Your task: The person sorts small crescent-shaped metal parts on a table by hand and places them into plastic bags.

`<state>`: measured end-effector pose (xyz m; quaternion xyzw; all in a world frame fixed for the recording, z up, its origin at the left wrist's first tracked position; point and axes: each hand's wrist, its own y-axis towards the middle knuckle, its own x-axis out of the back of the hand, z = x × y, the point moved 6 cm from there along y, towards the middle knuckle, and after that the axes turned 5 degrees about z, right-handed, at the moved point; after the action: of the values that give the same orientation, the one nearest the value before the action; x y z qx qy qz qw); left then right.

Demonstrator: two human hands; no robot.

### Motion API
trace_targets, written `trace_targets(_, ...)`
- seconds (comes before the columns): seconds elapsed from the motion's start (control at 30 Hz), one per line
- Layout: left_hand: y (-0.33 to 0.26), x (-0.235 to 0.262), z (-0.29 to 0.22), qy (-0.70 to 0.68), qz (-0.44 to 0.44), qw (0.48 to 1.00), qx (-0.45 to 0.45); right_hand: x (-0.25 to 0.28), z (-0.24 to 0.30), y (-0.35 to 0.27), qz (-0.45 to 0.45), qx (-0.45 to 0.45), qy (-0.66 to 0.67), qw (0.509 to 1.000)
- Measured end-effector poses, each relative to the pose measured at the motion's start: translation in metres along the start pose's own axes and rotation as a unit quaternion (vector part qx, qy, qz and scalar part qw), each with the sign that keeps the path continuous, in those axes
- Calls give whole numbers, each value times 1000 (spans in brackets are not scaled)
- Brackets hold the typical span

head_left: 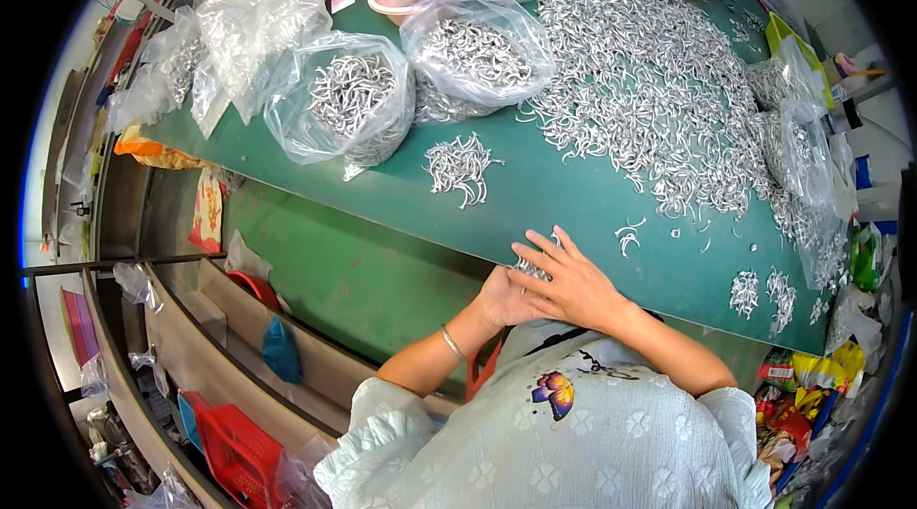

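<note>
Silvery curved pieces form a small bunch at the centre of the frame, between the person's hands, at the near edge of the green table. Left hand: beneath the bunch, fingers largely covered; whether it closes on the pieces cannot be told. Right hand: laid across the left from above, fingers spread wide. A small heap of like pieces lies at upper centre, near a clear bag filled with them. A broad pile covers the upper right. Two small clusters sit at lower right.
</note>
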<state>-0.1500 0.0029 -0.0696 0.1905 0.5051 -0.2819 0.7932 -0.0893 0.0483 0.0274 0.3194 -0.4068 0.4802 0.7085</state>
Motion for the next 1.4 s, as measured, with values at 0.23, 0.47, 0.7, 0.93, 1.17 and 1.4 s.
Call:
trace_targets(0.23,-1,37,-2,-30,-43,998,19,-6,23,-15,29,41,-13,999)
trace_targets(0.47,-5,45,8,35,-33,998,48,-9,30,-20,-8,95,16,995)
trace_targets(0.7,-9,48,15,164,-55,985,-22,-22,35,-31,-53,153,24,987)
trace_targets(0.93,-13,-3,36,283,-123,947,-92,-24,41,-37,-102,217,23,971)
trace_targets(1.17,-19,-46,55,368,-159,909,-114,1,59,-36,-165,295,20,941)
trace_targets(1.4,27,-141,-8,360,-47,918,-162,88,24,35,-209,317,-42,924)
